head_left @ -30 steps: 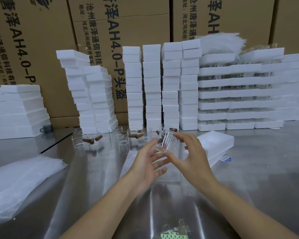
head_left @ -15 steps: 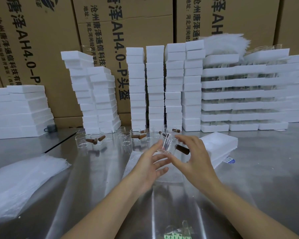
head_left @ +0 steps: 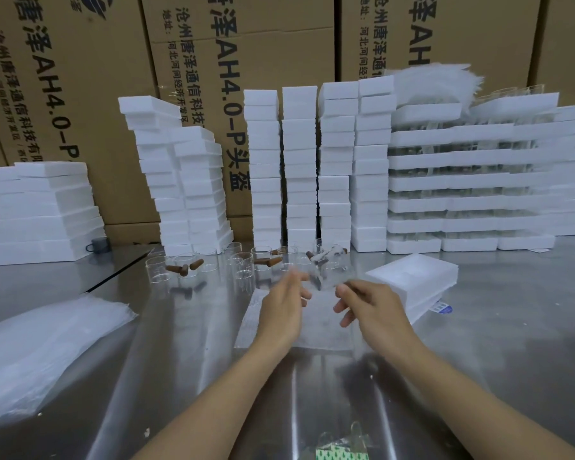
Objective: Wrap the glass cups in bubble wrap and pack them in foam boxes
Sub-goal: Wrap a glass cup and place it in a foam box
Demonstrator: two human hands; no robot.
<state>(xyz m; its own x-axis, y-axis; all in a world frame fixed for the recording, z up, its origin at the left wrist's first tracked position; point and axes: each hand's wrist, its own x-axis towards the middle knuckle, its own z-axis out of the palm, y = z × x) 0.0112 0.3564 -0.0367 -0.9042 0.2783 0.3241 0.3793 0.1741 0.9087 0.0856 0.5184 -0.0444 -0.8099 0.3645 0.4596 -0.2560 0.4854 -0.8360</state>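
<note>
Brown printed cardboard cartons (head_left: 90, 94) wall off the far side. A shiny steel table (head_left: 495, 343) runs toward them, and stacks of white foam boxes (head_left: 299, 167) stand along its far edge. A heap of clear bubble-wrap sheets (head_left: 40, 346) lies near left, and a single white foam box (head_left: 412, 277) sits to the right of the hands. One flat bubble-wrap sheet (head_left: 253, 323) lies under both wrists. The small clear glass cup (head_left: 322, 272) is blurred, just beyond the fingertips and between the hands, over the sheet's far edge. It seems tilted, but its axis is unclear. The left hand (head_left: 281, 313) is nearer, its fingers (head_left: 294, 280) straight and apparently touching the cup. The right hand (head_left: 375, 310) has loosely curled fingers (head_left: 342, 305); whether they grip it I cannot tell.
</note>
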